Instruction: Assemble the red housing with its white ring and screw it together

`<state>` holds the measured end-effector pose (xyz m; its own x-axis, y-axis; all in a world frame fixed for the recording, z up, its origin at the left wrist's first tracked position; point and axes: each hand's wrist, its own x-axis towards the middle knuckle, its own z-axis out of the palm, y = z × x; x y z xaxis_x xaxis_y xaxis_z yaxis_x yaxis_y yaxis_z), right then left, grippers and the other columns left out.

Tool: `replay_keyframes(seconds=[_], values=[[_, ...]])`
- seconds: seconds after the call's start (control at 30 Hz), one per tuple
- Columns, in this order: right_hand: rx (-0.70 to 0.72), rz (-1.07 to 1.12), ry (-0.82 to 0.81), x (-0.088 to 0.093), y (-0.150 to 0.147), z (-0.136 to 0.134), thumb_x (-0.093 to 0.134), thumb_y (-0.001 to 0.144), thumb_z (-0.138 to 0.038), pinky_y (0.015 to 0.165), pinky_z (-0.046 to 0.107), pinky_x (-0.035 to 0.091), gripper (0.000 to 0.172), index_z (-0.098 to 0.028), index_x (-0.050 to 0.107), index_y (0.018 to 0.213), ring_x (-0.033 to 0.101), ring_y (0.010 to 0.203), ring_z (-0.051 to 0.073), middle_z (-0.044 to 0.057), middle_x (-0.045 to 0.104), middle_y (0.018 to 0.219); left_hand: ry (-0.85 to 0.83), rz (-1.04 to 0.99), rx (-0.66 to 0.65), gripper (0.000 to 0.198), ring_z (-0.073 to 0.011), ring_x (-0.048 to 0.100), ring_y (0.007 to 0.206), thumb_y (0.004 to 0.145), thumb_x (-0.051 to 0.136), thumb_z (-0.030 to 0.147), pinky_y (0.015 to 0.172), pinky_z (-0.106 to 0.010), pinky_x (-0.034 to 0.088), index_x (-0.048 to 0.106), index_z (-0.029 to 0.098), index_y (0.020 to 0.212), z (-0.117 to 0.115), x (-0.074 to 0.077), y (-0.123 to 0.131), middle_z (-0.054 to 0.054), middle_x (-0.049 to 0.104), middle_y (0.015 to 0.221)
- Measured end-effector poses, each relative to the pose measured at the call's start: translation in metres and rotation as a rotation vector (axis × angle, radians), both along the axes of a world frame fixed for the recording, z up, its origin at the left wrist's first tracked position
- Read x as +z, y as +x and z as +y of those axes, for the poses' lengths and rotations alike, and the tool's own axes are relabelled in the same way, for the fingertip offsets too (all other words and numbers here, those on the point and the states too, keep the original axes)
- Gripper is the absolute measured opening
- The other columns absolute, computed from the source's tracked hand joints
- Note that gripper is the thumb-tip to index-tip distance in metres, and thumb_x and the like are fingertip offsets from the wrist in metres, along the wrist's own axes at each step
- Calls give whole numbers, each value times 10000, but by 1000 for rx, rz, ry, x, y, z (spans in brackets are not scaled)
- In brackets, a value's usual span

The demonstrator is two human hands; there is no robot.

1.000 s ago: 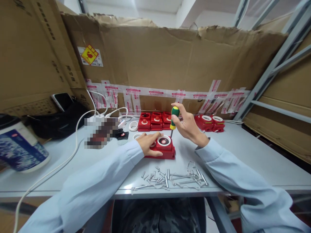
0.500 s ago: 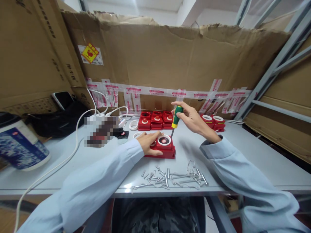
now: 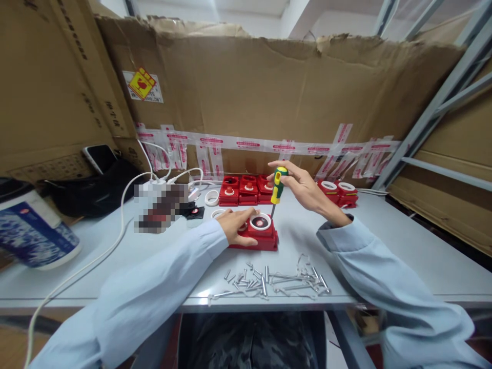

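A red box-shaped unit [image 3: 258, 237] with a white ring on top lies on the grey table [image 3: 384, 246]. My left hand [image 3: 235, 226] rests on its left side, fingers curled over the edge, holding it down. My right hand [image 3: 303, 188] pinches the top of a green and yellow screwdriver [image 3: 277, 187]. The screwdriver stands nearly upright with its tip at the unit's right rear corner. A heap of several loose screws and metal pins [image 3: 274, 281] lies near the table's front edge.
A row of red units [image 3: 246, 191] stands at the back, with two more [image 3: 338, 192] to the right. White rings [image 3: 210, 198], a white cable [image 3: 96, 261], a black bag [image 3: 92, 192] and a blue-patterned canister [image 3: 31, 230] are on the left. Cardboard walls surround the table.
My right hand has shifted its grip, moving from wrapped round the screwdriver handle to fingertips at its top. The handle has tilted slightly. My left hand and the red unit have stayed put.
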<state>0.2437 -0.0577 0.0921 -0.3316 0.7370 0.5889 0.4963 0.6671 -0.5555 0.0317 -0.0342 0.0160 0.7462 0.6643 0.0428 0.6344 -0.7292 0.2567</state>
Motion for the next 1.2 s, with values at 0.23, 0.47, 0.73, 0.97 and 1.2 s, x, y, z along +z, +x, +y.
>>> replay_keyframes(seconds=[0.23,0.47,0.73,0.97,1.2], values=[[-399,-124,232,-6,-8,2,542,818,-445,612,282,413,312,-205,592,1011,533,584,140,-2,591,695,14,21,10,680,-329,572,1086,710,616,536,929,-471,389,345,221,1249,-1,2,1,-105,501,1337],[-161,-80,93,-6,-5,2,425,890,-384,614,254,428,339,-221,508,1175,579,660,140,11,617,800,0,5,-1,703,-307,545,1133,708,606,556,939,-452,374,326,228,1263,0,0,0,-104,500,1339],[-181,-161,139,-2,-2,-2,437,878,-332,686,296,448,354,-236,475,1216,587,762,166,44,636,958,-4,3,14,706,-326,561,1106,702,617,548,927,-467,382,329,226,1260,0,0,0,-109,507,1332],[-459,-326,200,3,-4,-6,521,831,-444,629,308,423,388,-223,563,1147,567,601,182,5,591,637,-10,2,11,683,-318,572,1089,707,610,548,930,-473,379,331,233,1245,-1,1,0,-111,486,1352],[-153,-275,95,5,0,-6,527,844,-368,608,269,435,387,-246,483,1209,567,637,143,20,638,849,-16,-16,3,698,-312,543,1132,705,611,548,941,-466,373,323,223,1252,0,-1,0,-109,508,1330]])
